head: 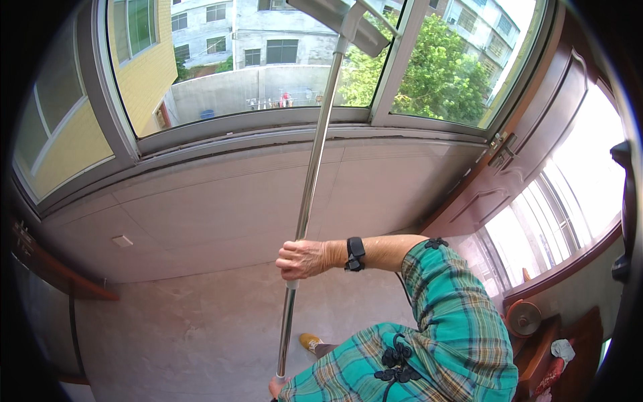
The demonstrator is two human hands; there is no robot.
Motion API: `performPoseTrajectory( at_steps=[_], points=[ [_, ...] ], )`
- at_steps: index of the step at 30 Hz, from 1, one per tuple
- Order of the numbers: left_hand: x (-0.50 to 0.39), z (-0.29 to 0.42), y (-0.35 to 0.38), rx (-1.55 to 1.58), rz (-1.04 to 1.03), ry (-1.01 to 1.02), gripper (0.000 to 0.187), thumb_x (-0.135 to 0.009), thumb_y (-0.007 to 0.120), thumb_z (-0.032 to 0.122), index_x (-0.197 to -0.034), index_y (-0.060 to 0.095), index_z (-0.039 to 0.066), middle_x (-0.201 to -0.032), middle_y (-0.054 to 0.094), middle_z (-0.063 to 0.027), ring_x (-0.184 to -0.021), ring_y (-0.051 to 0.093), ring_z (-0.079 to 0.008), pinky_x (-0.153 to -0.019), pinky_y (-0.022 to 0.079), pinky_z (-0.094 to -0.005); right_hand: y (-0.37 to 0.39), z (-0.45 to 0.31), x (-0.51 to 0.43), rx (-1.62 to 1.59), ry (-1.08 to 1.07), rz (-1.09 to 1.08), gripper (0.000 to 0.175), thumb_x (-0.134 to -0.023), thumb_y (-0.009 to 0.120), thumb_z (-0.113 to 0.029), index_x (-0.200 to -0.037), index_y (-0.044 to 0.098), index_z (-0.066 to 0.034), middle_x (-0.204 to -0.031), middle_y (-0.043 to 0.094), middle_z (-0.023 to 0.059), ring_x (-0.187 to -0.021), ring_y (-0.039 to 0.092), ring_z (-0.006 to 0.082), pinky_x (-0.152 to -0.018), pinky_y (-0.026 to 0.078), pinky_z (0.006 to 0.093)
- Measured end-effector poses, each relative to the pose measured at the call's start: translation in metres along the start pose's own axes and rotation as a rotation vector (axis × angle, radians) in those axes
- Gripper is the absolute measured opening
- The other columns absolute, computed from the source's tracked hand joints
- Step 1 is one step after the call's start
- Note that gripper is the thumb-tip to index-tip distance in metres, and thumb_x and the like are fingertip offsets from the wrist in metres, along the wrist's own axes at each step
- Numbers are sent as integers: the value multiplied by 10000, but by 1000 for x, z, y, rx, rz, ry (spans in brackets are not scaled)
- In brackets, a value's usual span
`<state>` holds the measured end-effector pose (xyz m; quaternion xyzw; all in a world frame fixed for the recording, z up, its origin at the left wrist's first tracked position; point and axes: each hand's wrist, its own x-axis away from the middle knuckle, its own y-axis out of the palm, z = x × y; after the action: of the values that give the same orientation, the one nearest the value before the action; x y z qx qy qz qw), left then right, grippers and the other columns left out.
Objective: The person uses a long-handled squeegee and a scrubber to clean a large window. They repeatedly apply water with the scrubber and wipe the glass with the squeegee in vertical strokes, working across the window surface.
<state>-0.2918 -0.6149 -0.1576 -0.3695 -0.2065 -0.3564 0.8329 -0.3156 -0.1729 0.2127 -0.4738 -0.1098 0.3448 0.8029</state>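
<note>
A long-handled window cleaner (317, 151) with a shiny metal telescopic pole slants up from the bottom of the view. Its wide grey head (369, 37) is tilted in front of the sliding window's glass pane (296, 55); contact with the glass is hard to judge. My right hand (302, 259) wraps around the pole just above a white joint, with a black strap on the wrist. Lower down, my left hand (278, 386) closes on the pole near another white collar, partly hidden by the green plaid garment and the picture's edge.
Beneath the grey window frame (251, 125) runs a tiled wall (241, 201) with a switch plate (122, 241). A brown door (522, 151) stands open at the right. Wooden furniture (537, 362) with cloths is at lower right. My yellow shoe (310, 343) rests on the tiled floor (201, 331).
</note>
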Motion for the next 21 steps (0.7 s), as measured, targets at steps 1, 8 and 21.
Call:
performPoseTrajectory(
  at_steps=[1,8,21],
  points=[
    [-6,16,6,33,33,51,370,-604,790,296,-749,609,7,-670,630,-128,-620,610,-256,-595,463,-395,-5,16,5,29,-20,44,179,-740,572,-278,-618,483,-181,-686,395,-28,-641,443,119,-582,341,264],
    [-10,117,9,54,156,191,401,-597,793,301,-805,616,7,-726,644,-136,-659,622,-273,-634,471,-399,-31,89,22,170,-54,147,206,-702,622,-248,-590,462,-184,-660,405,-31,-613,456,126,-555,349,261],
    [76,104,11,-48,31,261,505,-684,731,365,-994,586,-6,-836,577,-139,-759,584,-241,-656,455,-375,-15,-128,-2,-106,-19,48,134,-664,617,-220,-715,495,-205,-812,432,5,-748,493,163,-662,388,281]
  ],
)
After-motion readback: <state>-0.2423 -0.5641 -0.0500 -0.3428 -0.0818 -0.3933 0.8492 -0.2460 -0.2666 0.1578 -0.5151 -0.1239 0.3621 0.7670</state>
